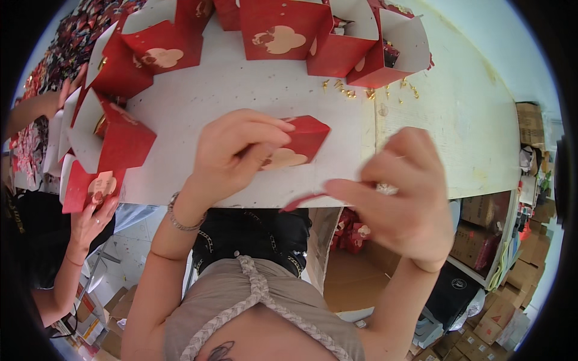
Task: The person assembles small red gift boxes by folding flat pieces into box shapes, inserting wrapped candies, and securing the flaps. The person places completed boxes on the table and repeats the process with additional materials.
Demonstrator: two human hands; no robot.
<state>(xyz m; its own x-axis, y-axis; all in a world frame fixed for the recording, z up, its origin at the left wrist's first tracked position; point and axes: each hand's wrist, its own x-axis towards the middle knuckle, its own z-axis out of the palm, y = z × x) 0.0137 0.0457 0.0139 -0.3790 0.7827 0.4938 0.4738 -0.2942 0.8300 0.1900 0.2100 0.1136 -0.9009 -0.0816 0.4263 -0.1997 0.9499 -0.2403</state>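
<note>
A small red box (310, 139) with a pale flower-like shape on its side is on the white table in front of me. My left hand (238, 153) is closed, its thumb and fingertips pinched at the left end of this box; the exact grip is partly hidden. Over the table's near edge, to the right, my right hand (403, 195) is curled and smeared by motion. A thin red strip (303, 201), like a ribbon or strap, sticks out leftward from its thumb and fingers. The two hands are apart.
Open red boxes (274, 30) with white insides stand in an arc along the far and left sides. Small gold fasteners (346, 91) lie at the far right. At left, another person's hand (99, 210) holds a red box. A cardboard carton (361, 271) stands below the table edge.
</note>
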